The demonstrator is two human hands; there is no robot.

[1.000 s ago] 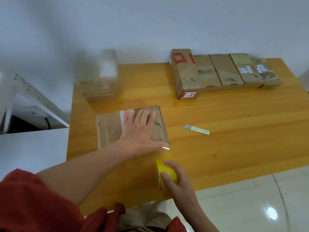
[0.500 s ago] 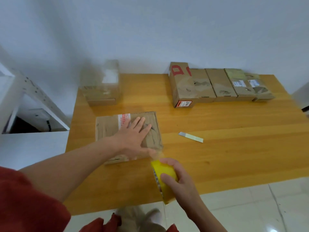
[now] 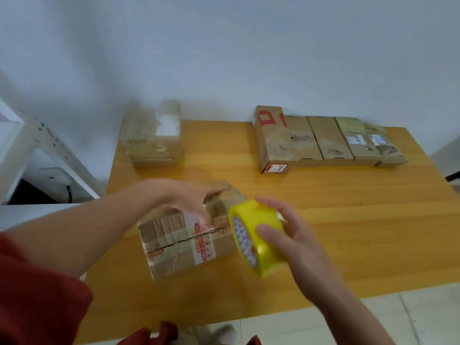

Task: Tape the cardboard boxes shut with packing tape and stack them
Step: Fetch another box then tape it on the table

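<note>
A worn cardboard box with red-printed tape stands tipped up on the wooden table, its seamed face towards me. My left hand grips its top edge, fingers curled over the far side. My right hand holds a yellow roll of packing tape just right of the box, thumb on the near side and fingers over the rim. The frame is blurred by motion.
A row of several taped cardboard boxes lies along the table's back right edge. A blurred box stack sits at the back left. A white metal shelf frame stands left of the table. Tiled floor lies below the front edge.
The box went from lying flat under my left palm to standing tipped up, gripped by that hand. My right hand lifted the tape roll from the table's front edge beside the box.
</note>
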